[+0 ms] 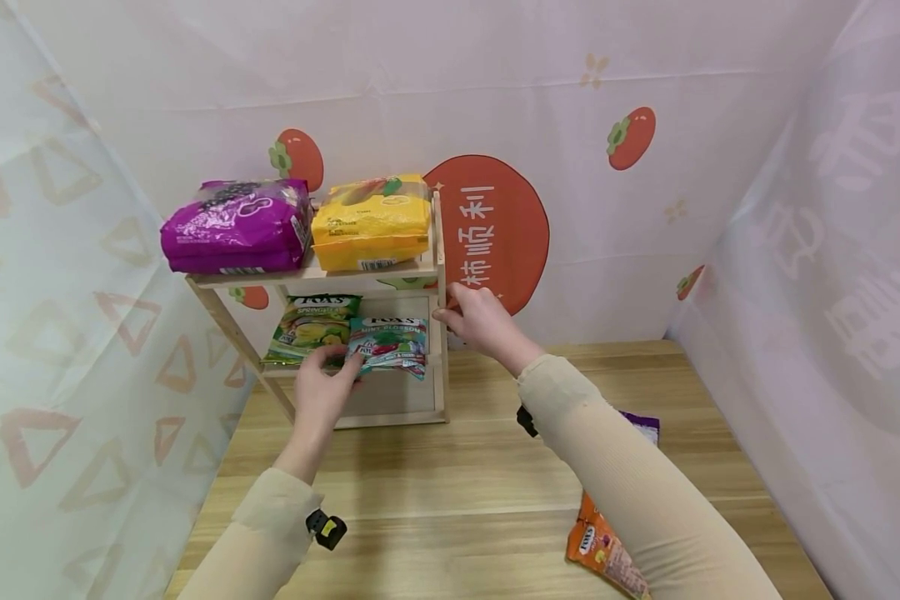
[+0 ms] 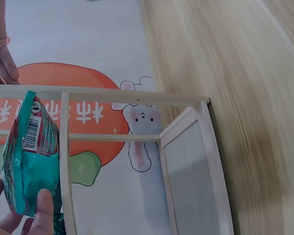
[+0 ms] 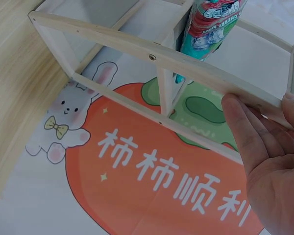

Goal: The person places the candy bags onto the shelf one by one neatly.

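My left hand point(image 1: 321, 388) pinches the near left corner of a teal Fox's Mint Blossom candy bag point(image 1: 388, 340), which sits on the middle level of a small wooden shelf point(image 1: 441, 392). In the left wrist view, fingertips and thumb press the teal bag point(image 2: 36, 169) from both sides near its lower end. My right hand point(image 1: 483, 323) grips the shelf's right front post, with the thumb on one side and fingers on the other in the right wrist view. Left of the teal bag, a green Fox's Spring Tea candy bag point(image 1: 311, 321) leans on the same level.
On the shelf's top stand a purple bag point(image 1: 236, 229) and a yellow bag point(image 1: 372, 225). An orange Fox's bag point(image 1: 603, 550) lies on the wooden table point(image 1: 450, 500), partly under my right forearm, near a purple-edged package point(image 1: 642, 423). Printed cloth point(image 1: 645, 250) surrounds the table.
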A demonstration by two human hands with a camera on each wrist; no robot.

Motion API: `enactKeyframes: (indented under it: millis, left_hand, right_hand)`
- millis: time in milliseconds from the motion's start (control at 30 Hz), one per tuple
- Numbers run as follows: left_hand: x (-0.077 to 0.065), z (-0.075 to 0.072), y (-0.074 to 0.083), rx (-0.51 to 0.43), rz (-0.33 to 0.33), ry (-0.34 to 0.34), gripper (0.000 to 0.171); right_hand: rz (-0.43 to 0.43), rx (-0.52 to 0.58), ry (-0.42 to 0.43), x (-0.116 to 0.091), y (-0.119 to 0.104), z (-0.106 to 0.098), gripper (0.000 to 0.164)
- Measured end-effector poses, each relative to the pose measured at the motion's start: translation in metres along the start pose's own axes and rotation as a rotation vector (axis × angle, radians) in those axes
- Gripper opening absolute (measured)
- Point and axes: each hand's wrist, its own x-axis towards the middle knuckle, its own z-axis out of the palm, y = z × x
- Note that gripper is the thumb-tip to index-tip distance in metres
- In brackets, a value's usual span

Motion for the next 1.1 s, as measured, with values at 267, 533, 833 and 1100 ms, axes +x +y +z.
enactKeyframes:
  millis: [267,533,833,1100]
  left_hand:
    - [-0.008,0.007,0.006,0.349,0.326,0.091,0.030]
    - [-0.014,0.021,0.009,0.573,0.751,0.129,0.026]
    - [-0.015,0.032,0.005,0.666,0.949,0.111,0.027]
    - [-0.010,0.036,-0.002,0.717,1.015,0.134,0.020]
  right_hand:
    - [-0.003,-0.001,0.000,0.000,0.000,0.000,0.022]
    - [-0.010,-0.004,0.006,0.000,0.000,0.000,0.021]
    - [-0.009,0.003,0.007,0.000,0.000,0.001,0.020]
    - [0.005,0.006,0.003,0.000,0.000,0.000,0.021]
